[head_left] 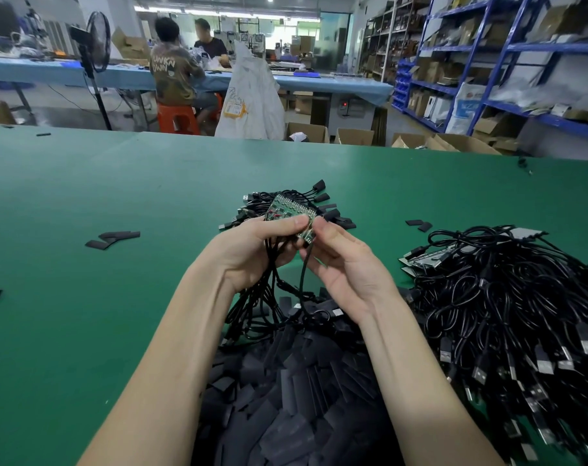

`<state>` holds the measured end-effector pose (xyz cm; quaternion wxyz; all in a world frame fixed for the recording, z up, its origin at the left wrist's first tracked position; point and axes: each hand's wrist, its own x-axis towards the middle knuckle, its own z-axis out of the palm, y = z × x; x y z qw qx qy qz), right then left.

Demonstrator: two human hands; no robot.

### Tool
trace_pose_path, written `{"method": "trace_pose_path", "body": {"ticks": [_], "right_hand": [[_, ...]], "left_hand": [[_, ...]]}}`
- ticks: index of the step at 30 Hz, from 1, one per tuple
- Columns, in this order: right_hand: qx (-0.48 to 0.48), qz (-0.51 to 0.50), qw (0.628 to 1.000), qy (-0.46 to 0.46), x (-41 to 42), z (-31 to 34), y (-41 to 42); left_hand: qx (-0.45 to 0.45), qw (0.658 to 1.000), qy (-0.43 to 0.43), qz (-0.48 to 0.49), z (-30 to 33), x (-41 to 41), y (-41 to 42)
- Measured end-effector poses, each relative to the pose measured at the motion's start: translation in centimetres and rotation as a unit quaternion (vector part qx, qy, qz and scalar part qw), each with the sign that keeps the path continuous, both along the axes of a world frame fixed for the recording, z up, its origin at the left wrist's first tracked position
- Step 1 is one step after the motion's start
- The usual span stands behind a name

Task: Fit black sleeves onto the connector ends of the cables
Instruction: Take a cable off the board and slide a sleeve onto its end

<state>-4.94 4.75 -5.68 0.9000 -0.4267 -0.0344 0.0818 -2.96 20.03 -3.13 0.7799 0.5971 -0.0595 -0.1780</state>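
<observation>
Presently we find both hands raised over the green tabletop (84,203), sharing one bundle. The left hand (252,250) has its fingers curled round a sheaf of black cables (269,290) and its thumb pressed along the near edge of a green circuit board (291,210). The right hand (343,264) pinches that board's near corner between thumb and forefinger, a single cable hanging down past its palm.

We judge the bundle light and limp: the cables droop and tangle freely, so hold belongs at the rigid parts, the board edge or a plug body, not mid-cord. The board looks stiff but fragile at its solder joints; we would not pull on the leads. Several connector ends (323,196) fanning beyond the board appear already covered in black; exact count cannot be told.

The loose sleeves (286,398) lie heaped between the forearms, flat, thin and probably slippery; each would need pinching at one edge to open its mouth. A few strays (112,238) lie off to the left.

Containers: open cardboard boxes (307,132) stand beyond the far table edge; contents are not discernible. A further pile of cables (521,314) lies at right, unboxed.
</observation>
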Motion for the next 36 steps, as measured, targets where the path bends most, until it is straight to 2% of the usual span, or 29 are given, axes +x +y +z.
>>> {"method": "trace_pose_path", "body": {"ticks": [3, 5, 9, 11, 14, 17, 22, 24, 25, 26, 27, 28, 29, 30, 32, 36], "right_hand": [[-0.016, -0.002, 1.000, -0.008, -0.1, 0.3, 0.0], [-0.010, 0.000, 1.000, -0.002, -0.1, 0.6, -0.6], [-0.082, -0.014, 0.996, -0.004, -0.3, 1.2, -2.5], [-0.119, -0.022, 0.993, 0.000, -0.4, 1.3, -3.0], [-0.131, -0.036, 0.991, 0.015, -0.3, 1.3, -3.1], [-0.115, -0.051, 0.992, 0.028, -0.2, 1.2, -3.1], [-0.113, -0.076, 0.990, 0.038, 0.0, 1.2, -3.3], [-0.126, -0.082, 0.988, 0.037, 0.0, 1.2, -3.5], [-0.138, -0.084, 0.986, 0.036, 0.0, 1.3, -3.6], [-0.149, -0.087, 0.984, 0.035, 0.0, 1.3, -3.7], [-0.156, -0.091, 0.983, 0.034, 0.0, 1.2, -3.7], [-0.161, -0.095, 0.982, 0.033, 0.1, 1.2, -3.8], [-0.165, -0.097, 0.981, 0.030, 0.2, 1.1, -3.8], [-0.168, -0.095, 0.981, 0.025, 0.2, 1.1, -3.9], [-0.177, -0.091, 0.980, 0.014, 0.2, 1.0, -4.2], [-0.227, -0.128, 0.965, 0.024, 0.4, 0.7, -5.2]], "left_hand": [[-0.019, 1.000, -0.004, 0.011, -0.1, 0.2, 0.5], [-0.016, 0.997, -0.005, 0.070, -0.5, 0.5, 0.7], [0.073, 0.975, -0.015, 0.209, -1.6, 1.5, 1.3], [0.185, 0.958, -0.037, 0.214, -2.5, 1.7, 2.0], [0.418, 0.885, -0.081, 0.190, -3.6, 1.9, 2.7], [0.569, 0.798, -0.116, 0.162, -4.6, 2.4, 3.0], [0.651, 0.742, -0.086, 0.136, -5.0, 2.1, 2.6], [0.670, 0.705, -0.141, 0.188, -4.1, 1.5, 2.2], [0.644, 0.711, -0.185, 0.213, -3.4, 1.3, 1.8], [0.589, 0.746, -0.221, 0.219, -2.6, 1.0, 1.4], [0.506, 0.804, -0.239, 0.199, -1.7, 0.8, 0.9], [0.407, 0.871, -0.231, 0.151, -0.9, 0.3, 0.2], [0.314, 0.921, -0.213, 0.087, -0.4, -0.1, -0.7], [0.248, 0.947, -0.203, 0.032, -0.2, -0.4, -1.6], [0.199, 0.954, -0.223, -0.002, -0.4, -0.8, -2.9], [0.211, 0.943, -0.240, 0.091, -1.3, -0.6, -3.4]]}}
